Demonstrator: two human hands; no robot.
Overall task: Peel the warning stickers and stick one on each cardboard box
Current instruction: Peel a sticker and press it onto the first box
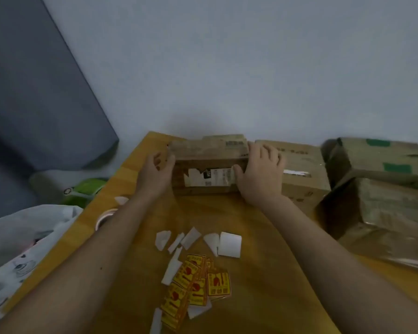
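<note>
A cardboard box [208, 153] with a torn white shipping label stands at the far edge of the wooden table [263, 273]. My left hand [156, 174] presses its left side with the fingers up against the cardboard. On the box's right end, my right hand [260, 174] grips with the thumb on the front face and the fingers over the top. A loose pile of yellow and red warning stickers [193, 285] lies near me on the table. White peeled backing scraps [229, 244] are scattered just beyond the pile.
More cardboard boxes sit to the right: one [302, 174] beside the held box, one with green tape [377, 162] and a taped one [381, 220] in front. A tape roll [104, 219] lies by my left forearm. A white plastic bag [27, 237] sits off the table's left edge.
</note>
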